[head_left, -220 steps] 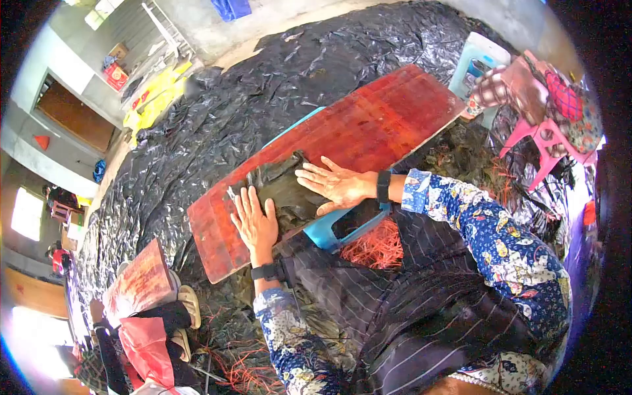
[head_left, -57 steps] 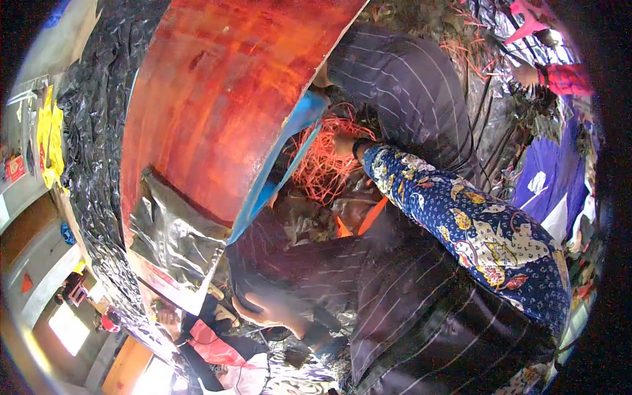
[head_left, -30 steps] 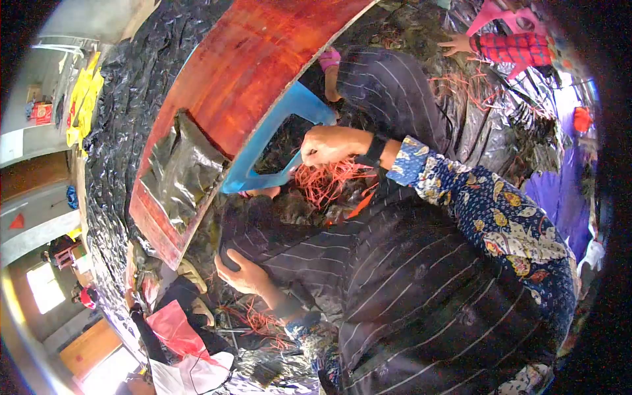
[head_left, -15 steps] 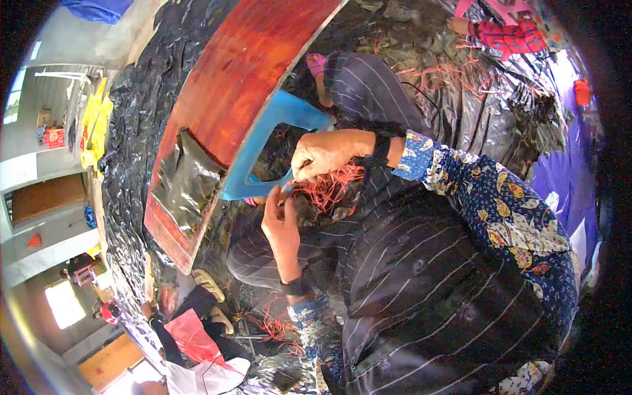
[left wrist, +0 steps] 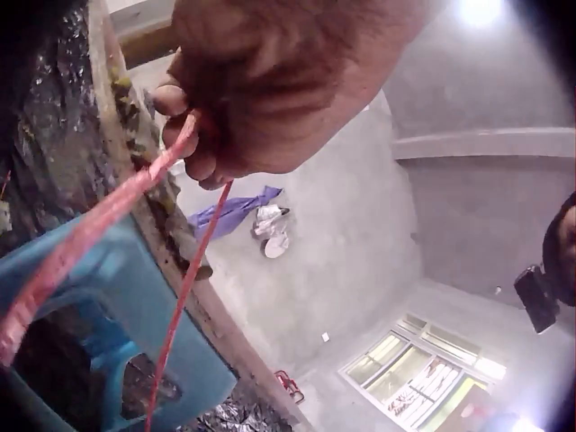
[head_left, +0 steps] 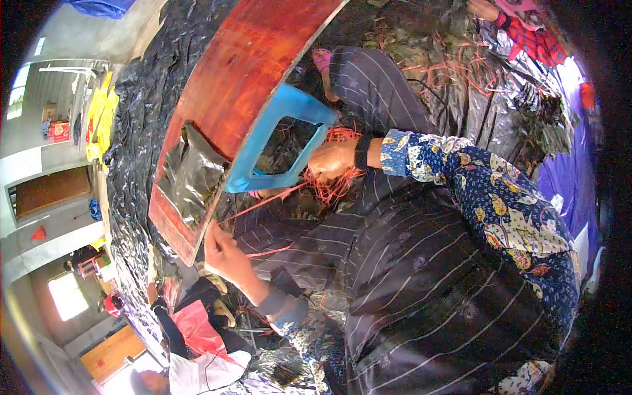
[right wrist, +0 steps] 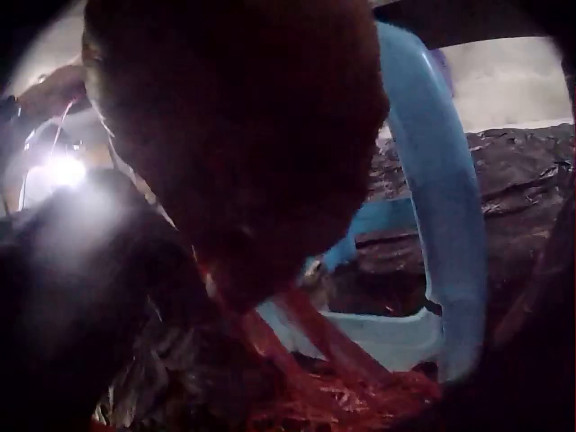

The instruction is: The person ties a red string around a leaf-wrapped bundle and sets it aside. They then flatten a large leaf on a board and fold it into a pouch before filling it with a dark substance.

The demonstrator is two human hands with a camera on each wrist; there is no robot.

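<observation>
My left hand (head_left: 227, 257) is beside the near corner of the red board (head_left: 230, 72), pinching a pinkish-red strip of plastic twine (head_left: 266, 199). In the left wrist view its fingertips close on the twine (left wrist: 99, 220), and a second length hangs below. The strip runs taut to my right hand (head_left: 332, 160), whose curled fingers grip it over a tangled heap of the same twine (head_left: 336, 191). Dark in the right wrist view, that hand (right wrist: 234, 135) has strands leading down from it. A dark, shiny folded sheet (head_left: 193, 168) lies on the board's near end.
A blue plastic stool (head_left: 253, 151) stands under the board, close to the right hand. Crumpled black plastic sheeting (head_left: 141, 125) covers the floor beyond. Another person's checked sleeve (head_left: 536, 46) shows at upper right; a person with a red cloth (head_left: 201, 329) sits at lower left.
Seconds ago both hands lay flat on the dark sheet. Half a second ago they met by the stool; since then the left has moved away toward the board's corner, drawing out the twine.
</observation>
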